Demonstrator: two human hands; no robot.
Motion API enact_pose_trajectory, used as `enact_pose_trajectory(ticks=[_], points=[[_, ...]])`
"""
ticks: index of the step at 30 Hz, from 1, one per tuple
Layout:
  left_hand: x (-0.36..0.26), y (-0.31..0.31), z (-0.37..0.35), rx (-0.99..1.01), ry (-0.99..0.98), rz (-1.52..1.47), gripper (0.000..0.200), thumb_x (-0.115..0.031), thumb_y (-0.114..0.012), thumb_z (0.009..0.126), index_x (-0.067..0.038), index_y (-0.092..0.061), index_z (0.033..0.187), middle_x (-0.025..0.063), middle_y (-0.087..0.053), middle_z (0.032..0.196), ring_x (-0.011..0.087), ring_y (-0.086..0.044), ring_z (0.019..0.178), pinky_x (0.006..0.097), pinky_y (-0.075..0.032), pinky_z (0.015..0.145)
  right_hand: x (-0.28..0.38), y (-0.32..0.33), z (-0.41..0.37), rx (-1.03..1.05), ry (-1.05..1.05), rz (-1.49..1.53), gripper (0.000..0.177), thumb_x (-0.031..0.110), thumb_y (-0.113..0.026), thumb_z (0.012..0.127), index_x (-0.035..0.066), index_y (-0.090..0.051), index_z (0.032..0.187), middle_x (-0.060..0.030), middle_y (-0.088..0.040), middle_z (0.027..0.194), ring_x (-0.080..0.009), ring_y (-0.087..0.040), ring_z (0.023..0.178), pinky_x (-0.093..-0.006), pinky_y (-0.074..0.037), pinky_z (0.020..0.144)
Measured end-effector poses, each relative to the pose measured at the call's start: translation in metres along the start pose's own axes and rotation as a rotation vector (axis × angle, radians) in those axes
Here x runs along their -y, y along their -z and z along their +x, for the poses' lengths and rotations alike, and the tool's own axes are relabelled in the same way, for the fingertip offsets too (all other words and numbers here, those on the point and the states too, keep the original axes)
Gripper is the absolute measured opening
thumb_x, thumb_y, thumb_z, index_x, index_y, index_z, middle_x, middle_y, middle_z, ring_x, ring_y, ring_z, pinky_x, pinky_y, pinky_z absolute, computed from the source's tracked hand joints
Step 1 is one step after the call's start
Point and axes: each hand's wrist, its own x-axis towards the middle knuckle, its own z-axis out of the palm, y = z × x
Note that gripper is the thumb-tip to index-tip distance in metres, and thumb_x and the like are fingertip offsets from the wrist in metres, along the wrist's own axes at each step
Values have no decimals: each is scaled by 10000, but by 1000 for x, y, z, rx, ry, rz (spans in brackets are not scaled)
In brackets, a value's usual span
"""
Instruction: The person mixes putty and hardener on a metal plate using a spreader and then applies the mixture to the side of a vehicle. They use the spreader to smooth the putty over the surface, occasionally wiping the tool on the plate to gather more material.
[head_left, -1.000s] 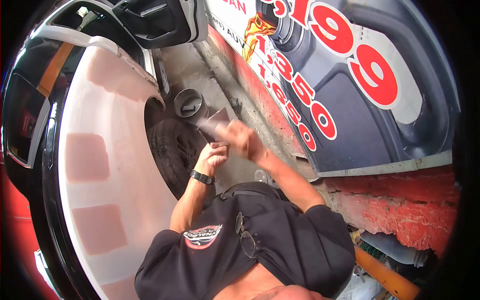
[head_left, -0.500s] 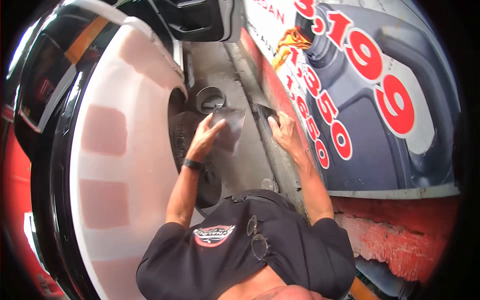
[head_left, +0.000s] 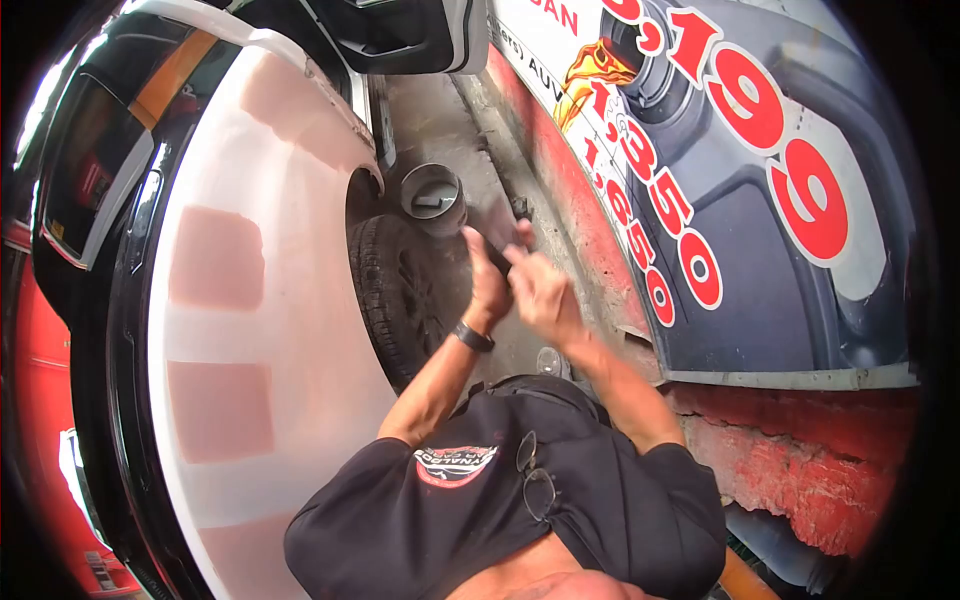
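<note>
A dark sheet that looks like sandpaper (head_left: 496, 232) is between my two hands, smeared by motion. My left hand (head_left: 487, 280) is closed around its near end, thumb on the left side, a wristband (head_left: 473, 337) below. Against the sheet's right side, my right hand (head_left: 545, 295) has its fingers curled and pinched on it. The dark piece my right hand held cannot be told apart from the sheet now. To the left lies a white car panel (head_left: 310, 300) with dull pinkish patches (head_left: 220, 412).
A round bucket (head_left: 446, 224) with liquid and a dark object in it stands beyond my hands. A tyre (head_left: 378, 290) is left of my forearm, an open car door (head_left: 400, 40) ahead. A large sign (head_left: 745, 290) leans along the red wall (head_left: 790, 480) at right.
My hands, apart before with a dark piece in each, have come together. My left hand moved right, my right hand moved left and nearer my body. The view has shifted slightly.
</note>
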Motion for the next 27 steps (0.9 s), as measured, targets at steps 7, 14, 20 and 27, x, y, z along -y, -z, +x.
enact_pose_trajectory(ticks=[7, 14, 20, 27], points=[[6, -24, -5, -97, 60, -56, 907, -820, -275, 918, -42, -582, 1271, 56, -654, 1123, 181, -572, 1087, 342, -435, 978, -26, -3, 19, -75, -105, -106, 303, 102, -605, 932, -19, -638, 1208, -201, -637, 893, -381, -654, 781, -453, -534, 701], [9, 9, -3, 137, 27, 387, 596, -541, -424, 1017, -26, -593, 1266, 59, -651, 1147, 159, -600, 1017, 311, -472, 906, -16, 4, 29, -224, -119, -173, 272, 119, -607, 937, -48, -665, 1144, -264, -652, 891, -414, -660, 801, -462, -517, 706], [-18, 4, -13, 262, -550, 1246, 335, 73, -523, 911, 32, -626, 1227, 209, -666, 1111, 355, -628, 1073, 390, -478, 970, -11, 67, 45, -179, 198, -141, 175, 81, -647, 906, 16, -710, 1055, -127, -696, 911, -296, -668, 821, -399, -536, 740], [-4, -26, -39, 426, -670, 1100, 238, -38, -546, 986, 73, -624, 1183, 258, -677, 1029, 390, -669, 941, 423, -526, 851, -8, 103, -26, -510, -533, -292, 349, 262, -513, 1018, -54, -622, 917, -253, -610, 778, -386, -647, 744, -477, -471, 623]])
